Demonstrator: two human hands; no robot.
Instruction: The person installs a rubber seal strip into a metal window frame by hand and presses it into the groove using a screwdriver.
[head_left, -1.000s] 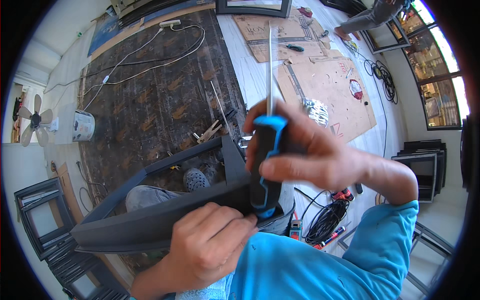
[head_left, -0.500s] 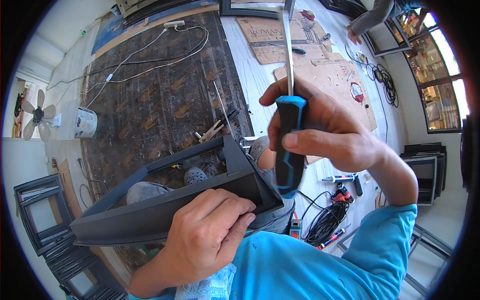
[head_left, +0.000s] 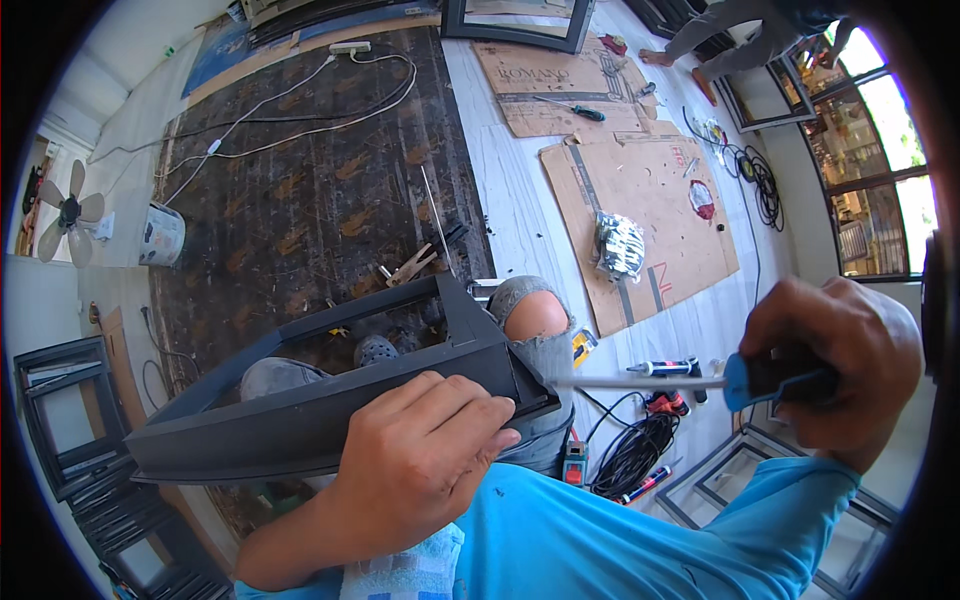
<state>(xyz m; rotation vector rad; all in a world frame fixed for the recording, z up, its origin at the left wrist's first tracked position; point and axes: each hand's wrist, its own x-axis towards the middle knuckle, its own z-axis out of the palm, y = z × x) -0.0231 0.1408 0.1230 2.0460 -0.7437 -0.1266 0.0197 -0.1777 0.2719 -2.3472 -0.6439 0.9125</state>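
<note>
A dark grey metal frame (head_left: pixel 250 425) lies tilted across my lap, its right corner in front of my body. Curled over its near side close to that corner, my left hand (head_left: pixel 415 455) grips the frame with bent fingers. Off to the right, my right hand (head_left: pixel 850 345) is wrapped around the black and blue handle of a screwdriver (head_left: pixel 640 382). The shaft points left, level, with its tip at the frame's corner; whether it touches is unclear. My palm and fingers hide much of the handle.
Cardboard sheets (head_left: pixel 655 235) bear a silver packet (head_left: pixel 619 246) and another screwdriver (head_left: pixel 585 112). A coiled black cable (head_left: pixel 635 452) and a sealant tube (head_left: pixel 660 368) lie right of my knee. Another person (head_left: pixel 720 45) stands far right. Frames (head_left: pixel 75 440) are stacked at left.
My right hand has swung right with the screwdriver, whose shaft turned from pointing up to pointing left. The left hand keeps its grip on the frame. The silver packet has come into view.
</note>
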